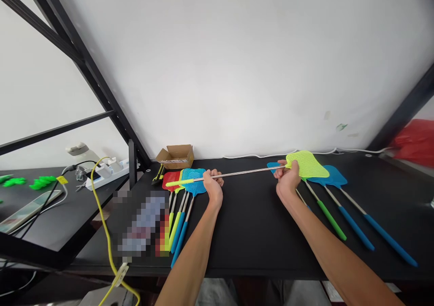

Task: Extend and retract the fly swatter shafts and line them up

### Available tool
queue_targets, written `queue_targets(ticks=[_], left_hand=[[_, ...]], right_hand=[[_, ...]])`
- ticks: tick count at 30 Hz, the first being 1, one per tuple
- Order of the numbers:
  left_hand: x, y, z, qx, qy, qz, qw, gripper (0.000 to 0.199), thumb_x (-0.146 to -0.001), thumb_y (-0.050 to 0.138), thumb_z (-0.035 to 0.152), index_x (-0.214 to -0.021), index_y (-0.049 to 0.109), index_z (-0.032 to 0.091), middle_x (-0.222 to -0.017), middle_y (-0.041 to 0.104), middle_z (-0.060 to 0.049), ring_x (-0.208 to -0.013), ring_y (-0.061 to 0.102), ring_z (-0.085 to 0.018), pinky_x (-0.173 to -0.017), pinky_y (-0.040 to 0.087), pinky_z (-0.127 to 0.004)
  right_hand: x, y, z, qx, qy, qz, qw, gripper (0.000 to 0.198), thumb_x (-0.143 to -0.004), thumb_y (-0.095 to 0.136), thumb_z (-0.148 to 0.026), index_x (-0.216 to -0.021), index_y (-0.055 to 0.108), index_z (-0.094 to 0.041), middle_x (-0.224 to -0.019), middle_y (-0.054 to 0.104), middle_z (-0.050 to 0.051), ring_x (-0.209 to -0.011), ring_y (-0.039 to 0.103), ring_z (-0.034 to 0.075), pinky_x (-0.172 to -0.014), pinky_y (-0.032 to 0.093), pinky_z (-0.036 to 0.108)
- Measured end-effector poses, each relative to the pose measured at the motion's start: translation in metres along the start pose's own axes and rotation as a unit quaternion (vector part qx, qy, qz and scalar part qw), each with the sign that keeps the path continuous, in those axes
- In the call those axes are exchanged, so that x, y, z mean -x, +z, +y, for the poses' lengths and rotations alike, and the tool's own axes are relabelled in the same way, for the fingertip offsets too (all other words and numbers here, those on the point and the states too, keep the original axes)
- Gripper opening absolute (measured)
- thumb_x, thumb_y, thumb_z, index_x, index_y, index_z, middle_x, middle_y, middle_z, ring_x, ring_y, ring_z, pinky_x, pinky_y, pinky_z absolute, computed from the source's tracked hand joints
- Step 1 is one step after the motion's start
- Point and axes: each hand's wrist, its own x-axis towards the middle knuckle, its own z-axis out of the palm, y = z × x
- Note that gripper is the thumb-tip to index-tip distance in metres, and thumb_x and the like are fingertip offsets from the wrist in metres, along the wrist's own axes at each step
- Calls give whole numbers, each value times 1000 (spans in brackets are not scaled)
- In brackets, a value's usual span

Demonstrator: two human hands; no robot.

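Note:
A long fly swatter (251, 171) is stretched nearly level between my two hands, its telescopic metal rod drawn out. My left hand (213, 186) is closed around the rod, close to the yellow handle pointing left. At the other end, my right hand (288, 176) grips the neck, with the thumb against the yellow-green mesh head. Below and right of that hand lie several swatters, including one with a green handle (332, 220) and a blue one (389, 240). Their heads partly overlap; the held head covers some. Beside my left hand lies a group with red (170, 178) and blue heads (195, 187).
An open cardboard box (176, 157) stands against the wall behind the left group. A yellow cable (103, 215) hangs over the left side, near a white power strip (110, 174). A black metal frame (98, 93) rises there. A blurred patch hides part of the black table (251, 233).

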Motion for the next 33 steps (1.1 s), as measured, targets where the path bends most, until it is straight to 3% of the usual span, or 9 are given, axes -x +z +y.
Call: queue_targets(ticks=[7,16,23,28,33], left_hand=[[4,3,0,-10,-4,-6,1000,35,-84,41,36,-57,23,23,-54,16,7,-42,17,-7,-40,18,-23],[17,12,-4,-65,-3,-65,996,38,-88,38,39,-58,22,23,-54,15,7,-43,17,-8,-43,14,-24],[31,17,-12,-132,-5,-153,979,46,-92,35,47,-56,21,23,-50,17,6,-46,14,-8,-47,10,-26],[27,15,-12,-155,-19,-183,971,51,-92,35,52,-53,24,21,-50,19,5,-46,16,-8,-47,11,-27],[20,13,-15,-133,-51,-168,976,55,-91,39,57,-52,25,21,-49,19,5,-45,16,-7,-46,15,-25]], right_hand=[[5,2,2,7,-1,-11,1000,48,-89,42,-56,-67,60,-18,-39,36,-6,-36,32,9,-40,26,25],[23,7,6,31,11,-53,998,50,-91,39,-59,-68,59,-19,-40,35,-6,-38,33,10,-42,29,26],[48,15,15,36,47,-125,990,48,-91,40,-61,-70,56,-20,-41,35,-6,-37,32,10,-40,24,26],[46,17,11,34,53,-112,992,48,-91,41,-60,-68,56,-20,-41,35,-6,-37,31,10,-41,25,26],[41,19,5,23,82,-82,993,47,-88,47,-60,-68,58,-19,-41,33,-7,-38,29,9,-42,25,26]])
